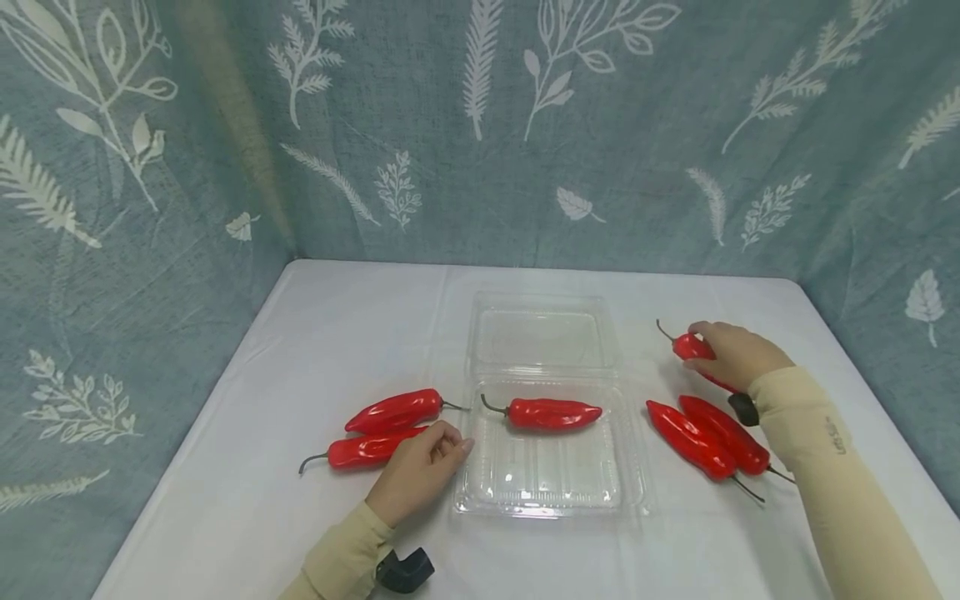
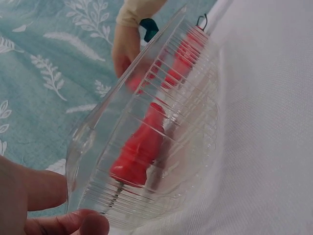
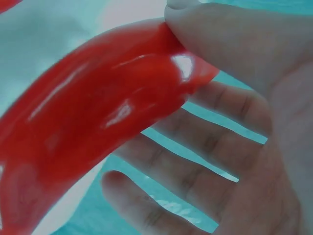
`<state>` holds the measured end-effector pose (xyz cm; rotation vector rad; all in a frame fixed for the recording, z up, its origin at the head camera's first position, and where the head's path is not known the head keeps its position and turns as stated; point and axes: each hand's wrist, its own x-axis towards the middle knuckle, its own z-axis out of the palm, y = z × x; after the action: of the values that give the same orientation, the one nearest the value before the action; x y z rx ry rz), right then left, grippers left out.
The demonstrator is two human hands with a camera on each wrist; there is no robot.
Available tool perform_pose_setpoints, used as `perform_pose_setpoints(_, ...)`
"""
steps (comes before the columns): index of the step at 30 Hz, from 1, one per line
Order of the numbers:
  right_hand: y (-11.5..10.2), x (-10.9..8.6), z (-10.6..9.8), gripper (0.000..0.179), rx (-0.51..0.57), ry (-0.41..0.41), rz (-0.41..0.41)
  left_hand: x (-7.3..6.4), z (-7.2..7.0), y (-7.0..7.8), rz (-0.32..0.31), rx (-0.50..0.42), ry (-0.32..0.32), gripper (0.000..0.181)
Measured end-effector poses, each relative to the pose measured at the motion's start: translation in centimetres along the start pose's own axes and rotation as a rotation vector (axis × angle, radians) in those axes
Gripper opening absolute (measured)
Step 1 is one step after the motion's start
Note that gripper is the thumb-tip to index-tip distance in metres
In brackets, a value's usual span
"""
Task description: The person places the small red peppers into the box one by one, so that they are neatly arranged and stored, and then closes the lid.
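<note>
Near loose peppers (image 1: 393, 412), the left hand (image 1: 420, 467) pinches a clear container (image 1: 543, 479), the right hand (image 1: 741, 354) a red pepper (image 1: 687, 346).

In the head view, a pale beige left sleeve (image 1: 341, 554), softly wrinkled at the cuff, was seen towards seven o'clock. A matching right sleeve (image 1: 847, 475) was seen towards four o'clock, marked with small greyish lettering (image 1: 837, 436). An angular black device (image 1: 405, 572) was worn at the left wrist; a rounded black piece (image 1: 744, 409) was worn at the right.
</note>
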<state>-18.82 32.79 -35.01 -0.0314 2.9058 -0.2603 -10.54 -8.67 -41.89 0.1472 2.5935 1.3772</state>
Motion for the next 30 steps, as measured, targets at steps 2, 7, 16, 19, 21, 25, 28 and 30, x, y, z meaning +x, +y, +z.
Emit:
perform_pose_setpoints(2,-0.6,-0.3,-0.2,0.069,-0.008,0.021,-0.017,0.0,0.0,-0.1,-0.004,-0.001,-0.002,0.014)
perform_pose_setpoints(7,-2.4,-1.0,-0.9,0.067,-0.040,0.073,-0.083,-0.1,0.0,-0.2,0.003,-0.007,-0.003,0.013)
perform_pose_setpoints(16,-6.1,-2.5,-2.5,0.059,-0.119,0.157,-0.218,-0.1,-0.1,0.1,0.005,-0.003,-0.001,0.014)
perform_pose_setpoints(19,-7.2,-2.9,-2.7,0.059,-0.142,0.170,-0.250,-0.1,-0.1,0.0,0.013,-0.001,0.001,0.014)
perform_pose_setpoints(21,-7.8,-3.1,-2.8,0.059,-0.159,0.177,-0.274,-0.1,-0.1,-0.1,0.016,-0.004,0.001,0.014)
perform_pose_setpoints(25,-9.0,-3.5,-2.8,0.058,-0.190,0.192,-0.324,-0.1,0.0,-0.3,0.023,-0.005,0.002,0.014)
perform_pose_setpoints(28,-9.9,-3.8,-2.7,0.056,-0.200,0.209,-0.367,-0.1,0.0,-0.5,0.026,-0.005,0.001,0.014)
perform_pose_setpoints(30,-10.5,-4.1,-2.5,0.055,-0.204,0.220,-0.398,-0.1,0.1,-0.5,0.028,-0.006,0.001,0.014)
